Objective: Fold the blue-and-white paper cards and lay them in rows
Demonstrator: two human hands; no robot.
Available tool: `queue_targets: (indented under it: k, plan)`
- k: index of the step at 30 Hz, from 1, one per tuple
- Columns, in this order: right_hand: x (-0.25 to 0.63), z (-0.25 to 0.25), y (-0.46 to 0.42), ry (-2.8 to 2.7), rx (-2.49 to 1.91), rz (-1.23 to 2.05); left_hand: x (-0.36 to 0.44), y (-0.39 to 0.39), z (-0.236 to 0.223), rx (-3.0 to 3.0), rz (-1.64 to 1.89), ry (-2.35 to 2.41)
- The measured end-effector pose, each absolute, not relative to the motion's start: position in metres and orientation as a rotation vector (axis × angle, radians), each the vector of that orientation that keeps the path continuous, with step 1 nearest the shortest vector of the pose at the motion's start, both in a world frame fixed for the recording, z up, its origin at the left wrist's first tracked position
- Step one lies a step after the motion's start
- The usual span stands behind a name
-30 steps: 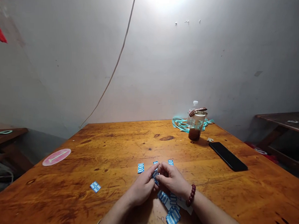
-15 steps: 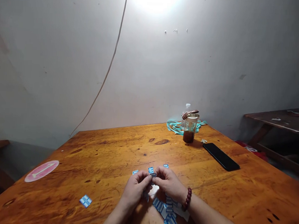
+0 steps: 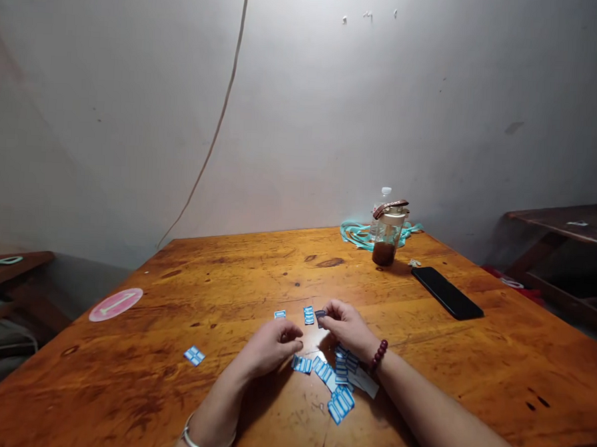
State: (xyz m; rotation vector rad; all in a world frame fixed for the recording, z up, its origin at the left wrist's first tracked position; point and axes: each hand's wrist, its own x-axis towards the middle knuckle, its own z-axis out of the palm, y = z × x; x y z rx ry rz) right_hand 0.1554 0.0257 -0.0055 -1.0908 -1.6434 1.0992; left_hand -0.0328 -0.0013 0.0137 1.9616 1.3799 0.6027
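Note:
My right hand (image 3: pixel 347 327) pinches a small blue-and-white paper label (image 3: pixel 320 319) between thumb and fingers, just above the wooden table (image 3: pixel 236 273). My left hand (image 3: pixel 272 347) hangs a few centimetres to the left with its fingers curled, and nothing shows in it. Two similar labels (image 3: pixel 308 315) (image 3: pixel 280 314) lie ahead of my hands. A loose pile of blue-bordered label strips (image 3: pixel 338 376) lies below my right hand, partly hidden by it. Another strip (image 3: pixel 341 406) lies nearer me, and a lone label (image 3: pixel 194 355) lies far left.
A tumbler of brown liquid (image 3: pixel 388 235) and a plastic bottle (image 3: pixel 382 204) stand on a teal cord (image 3: pixel 358 234) at the far edge. A black phone (image 3: pixel 447 293) lies at right, a round pink sticker (image 3: pixel 116 304) at left. Wooden benches flank the table.
My hands have come apart from their pinch together over the labels. The left dropped back leftward, and the right moved forward with the small label. The view tilted slightly.

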Motion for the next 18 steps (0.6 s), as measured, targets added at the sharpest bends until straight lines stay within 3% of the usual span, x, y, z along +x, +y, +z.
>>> queue_targets:
  k: [6,18]
  plan:
    - [0.156,-0.005,0.026,-1.647,-1.122,1.132,-0.034,-0.011,0.020,2.219,0.320,1.337]
    - [0.154,-0.011,0.023,-1.660,-1.137,1.261,-0.033,-0.010,0.002,2.087,0.258,1.385]
